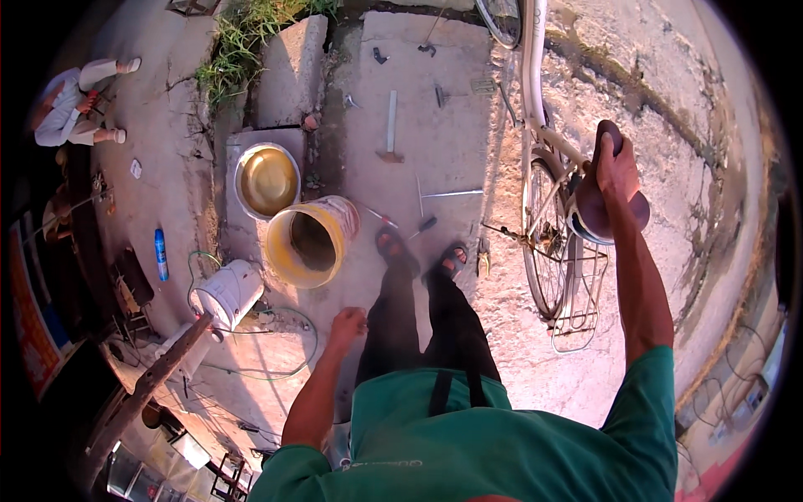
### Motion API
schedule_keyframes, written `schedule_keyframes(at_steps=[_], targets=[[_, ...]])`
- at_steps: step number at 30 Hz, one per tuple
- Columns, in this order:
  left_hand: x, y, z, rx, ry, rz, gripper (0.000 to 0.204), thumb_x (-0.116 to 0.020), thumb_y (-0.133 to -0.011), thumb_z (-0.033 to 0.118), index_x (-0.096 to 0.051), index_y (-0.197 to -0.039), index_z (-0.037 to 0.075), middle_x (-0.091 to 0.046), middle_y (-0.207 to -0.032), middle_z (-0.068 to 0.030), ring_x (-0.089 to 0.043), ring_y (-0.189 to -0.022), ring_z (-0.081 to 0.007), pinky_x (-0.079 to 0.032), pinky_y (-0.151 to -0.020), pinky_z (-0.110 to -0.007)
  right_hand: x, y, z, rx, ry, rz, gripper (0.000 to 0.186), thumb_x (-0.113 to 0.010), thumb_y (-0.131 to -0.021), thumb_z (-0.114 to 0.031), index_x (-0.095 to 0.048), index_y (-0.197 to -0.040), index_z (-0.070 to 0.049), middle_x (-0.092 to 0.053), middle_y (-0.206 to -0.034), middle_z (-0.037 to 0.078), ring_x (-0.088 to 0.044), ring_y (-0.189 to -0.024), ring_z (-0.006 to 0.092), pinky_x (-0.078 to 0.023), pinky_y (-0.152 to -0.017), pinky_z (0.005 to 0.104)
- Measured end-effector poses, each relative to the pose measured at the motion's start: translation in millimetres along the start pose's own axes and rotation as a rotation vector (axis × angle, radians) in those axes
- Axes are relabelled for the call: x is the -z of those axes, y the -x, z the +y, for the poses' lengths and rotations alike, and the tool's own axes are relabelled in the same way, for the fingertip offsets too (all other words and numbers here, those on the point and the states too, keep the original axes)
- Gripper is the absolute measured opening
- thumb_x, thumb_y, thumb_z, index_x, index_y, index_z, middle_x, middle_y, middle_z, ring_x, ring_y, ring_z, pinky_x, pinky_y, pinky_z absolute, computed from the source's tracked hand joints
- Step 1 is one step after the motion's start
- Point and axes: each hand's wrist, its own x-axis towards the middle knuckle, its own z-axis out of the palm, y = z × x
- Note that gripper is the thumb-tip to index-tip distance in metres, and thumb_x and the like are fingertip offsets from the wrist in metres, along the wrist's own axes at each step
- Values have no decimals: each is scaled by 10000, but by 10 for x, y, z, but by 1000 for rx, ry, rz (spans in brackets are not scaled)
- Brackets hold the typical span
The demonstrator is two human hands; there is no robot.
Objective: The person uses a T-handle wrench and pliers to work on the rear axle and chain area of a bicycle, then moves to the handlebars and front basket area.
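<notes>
My right hand [617,171] is closed over the nose of a dark brown bicycle saddle [634,211], with the arm stretched out to the right. Under it the bicycle [530,92] stands upright; its frame is pale and a wire rack [577,316] sits over the rear wheel [542,238]. My left hand [348,325] hangs beside my left leg with its fingers curled, and no object shows in it. Nearest to that hand is a tilted yellow bucket [280,272], its mouth turned toward me.
A white-rimmed basin [242,201] with yellowish contents stands behind the bucket. Hand tools lie on the concrete, among them a hammer [391,125], a T-shaped metal bar [452,194] and pliers [483,259]. At left are a white drum [238,289], a blue spray can [161,251] and a seated person [63,113].
</notes>
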Motion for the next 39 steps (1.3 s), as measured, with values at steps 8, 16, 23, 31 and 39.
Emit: schedule_keyframes(at_steps=[8,16,23,31,39], targets=[[96,114,-35,22,39,-23,346,-673,-976,307,-658,-1159,14,-695,-923,-93,-662,-708,-172,-550,-660,-304,-16,11,3,9,20,34,717,-413,-965,-667,-545,-1439,-146,-675,-1312,234,-642,-1207,446,-478,-1021,537],[-27,629,-1164,-192,-373,217,542,-603,-1025,413,-631,-1274,-67,-706,-1146,-241,-674,-1093,-347,-512,-965,-450,-33,9,45,14,21,25,747,-409,-966,-697,-536,-1438,-132,-683,-1299,229,-643,-1214,436,-478,-1025,539],[144,830,-1637,156,149,69,476,-486,-1069,418,-667,-1142,-16,-693,-1137,-175,-649,-1032,-294,-500,-921,-460,101,129,-42,34,-93,92,666,-497,-951,-613,-581,-1415,-143,-683,-1318,188,-650,-1220,384,-482,-1040,501],[125,535,-2021,100,168,-58,404,-564,-1029,262,-636,-1330,3,-704,-1191,-161,-675,-1055,-290,-546,-917,-438,259,133,39,77,-190,27,681,-546,-951,-560,-569,-1423,-68,-646,-1357,231,-612,-1264,406,-461,-1077,481],[221,641,-1910,-24,-44,78,397,-639,-987,277,-704,-1238,-23,-728,-1091,-138,-636,-993,-244,-503,-880,-412,418,1402,223,519,-665,-145,449,-678,-948,-266,-608,-1338,-56,-667,-1261,179,-654,-1165,333,-512,-1010,406]])
